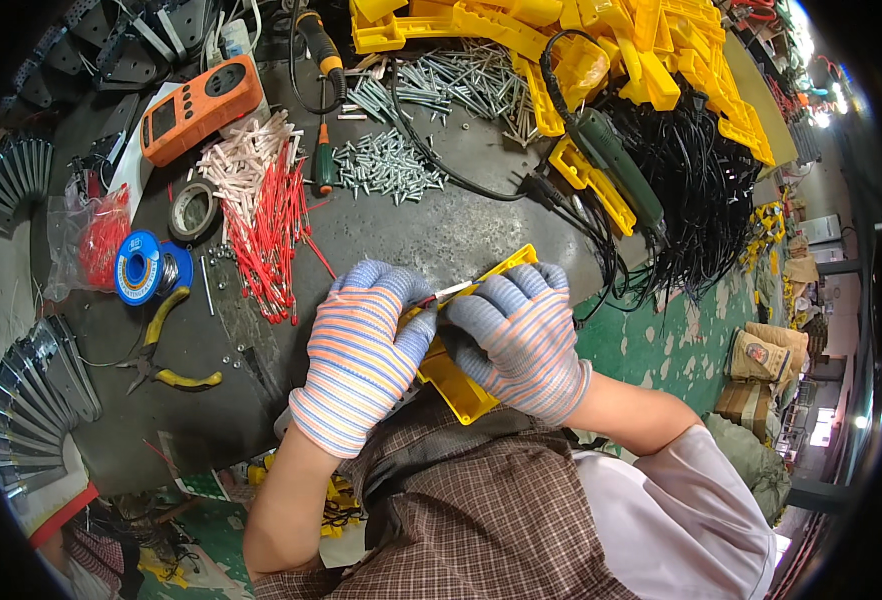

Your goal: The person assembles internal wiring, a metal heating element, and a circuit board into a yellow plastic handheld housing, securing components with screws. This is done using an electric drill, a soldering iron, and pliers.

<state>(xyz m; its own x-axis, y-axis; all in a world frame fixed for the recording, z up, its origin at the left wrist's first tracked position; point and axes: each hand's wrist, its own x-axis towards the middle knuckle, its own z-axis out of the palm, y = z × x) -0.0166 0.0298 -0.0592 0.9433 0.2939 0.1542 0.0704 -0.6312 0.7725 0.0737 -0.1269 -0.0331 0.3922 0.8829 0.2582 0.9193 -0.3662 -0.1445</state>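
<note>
Both my hands wear striped knit gloves and meet over a yellow plastic housing at the table's near edge. My left hand is closed, thumb and forefinger pinching a thin white-sleeved red wire. Close beside it, my right hand has its fingers curled in at the wire's white end, which lies between the two hands. The right fingertips are partly hidden, but they appear to grip that end. Beneath the hands the housing slants, its far end showing past my right fingers.
Left of my hands lie red wires with white sleeves, black tape, a solder spool and yellow-handled pliers. Beyond are an orange meter, a screwdriver and screws. Rightward are a green corded tool, black cables and yellow housings.
</note>
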